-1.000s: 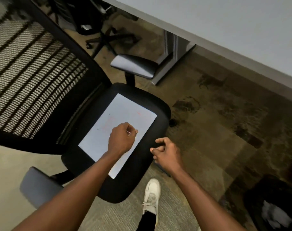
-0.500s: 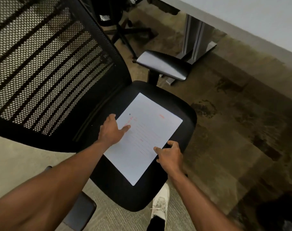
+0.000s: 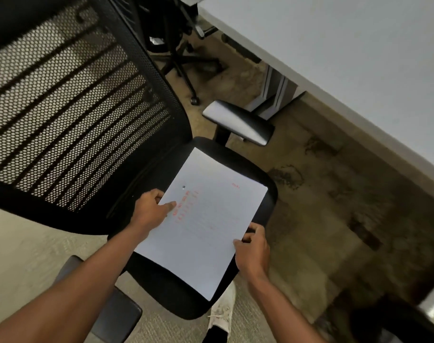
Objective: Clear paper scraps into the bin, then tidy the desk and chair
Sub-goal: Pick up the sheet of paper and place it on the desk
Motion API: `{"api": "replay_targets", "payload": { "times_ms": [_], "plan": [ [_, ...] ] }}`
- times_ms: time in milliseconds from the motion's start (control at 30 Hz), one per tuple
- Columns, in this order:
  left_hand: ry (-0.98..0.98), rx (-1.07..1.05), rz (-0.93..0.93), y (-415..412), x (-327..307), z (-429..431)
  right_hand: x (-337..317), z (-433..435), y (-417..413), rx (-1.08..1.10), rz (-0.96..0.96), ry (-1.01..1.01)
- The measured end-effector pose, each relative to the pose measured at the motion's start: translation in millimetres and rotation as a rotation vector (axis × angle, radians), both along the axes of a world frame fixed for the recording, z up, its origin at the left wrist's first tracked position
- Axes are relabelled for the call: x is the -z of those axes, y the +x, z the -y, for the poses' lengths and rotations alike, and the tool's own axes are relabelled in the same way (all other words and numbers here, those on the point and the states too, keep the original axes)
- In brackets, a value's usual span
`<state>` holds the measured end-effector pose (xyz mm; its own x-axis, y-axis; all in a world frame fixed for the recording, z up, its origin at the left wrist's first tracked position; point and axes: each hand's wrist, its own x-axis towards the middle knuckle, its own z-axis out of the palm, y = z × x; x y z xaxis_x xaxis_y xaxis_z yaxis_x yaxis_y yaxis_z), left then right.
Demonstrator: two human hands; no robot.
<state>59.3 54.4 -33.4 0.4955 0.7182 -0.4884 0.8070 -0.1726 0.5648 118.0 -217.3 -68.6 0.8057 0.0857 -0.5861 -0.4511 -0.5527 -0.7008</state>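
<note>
Red print on the sheet (image 3: 206, 224) is too faint to read. The flat white paper lies on the chair's (image 3: 161, 288) padded black seat; backrest is mesh. Left hand (image 3: 150, 210) and right hand (image 3: 253, 251) pinch opposite edges.

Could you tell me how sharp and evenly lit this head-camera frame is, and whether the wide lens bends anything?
Head view: the sheet of paper and mesh backrest are fairly sharp; the forearms and lower corners smear with motion blur; the desk edge bows from wide-angle distortion; the armrest shows glare; the carpet at lower right falls into shadow.
</note>
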Motion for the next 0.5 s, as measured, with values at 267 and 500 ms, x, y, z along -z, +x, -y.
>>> {"api": "replay_targets", "payload": {
  "times_ms": [267, 500],
  "plan": [
    [-0.087, 0.015, 0.107, 0, -76, 37, -84, 40, -1, 0.026, 0.071, 0.053],
    [-0.105, 0.007, 0.245, 9, -148, 73, -160, 77, -1, 0.055, 0.144, 0.057]
  ]
}}
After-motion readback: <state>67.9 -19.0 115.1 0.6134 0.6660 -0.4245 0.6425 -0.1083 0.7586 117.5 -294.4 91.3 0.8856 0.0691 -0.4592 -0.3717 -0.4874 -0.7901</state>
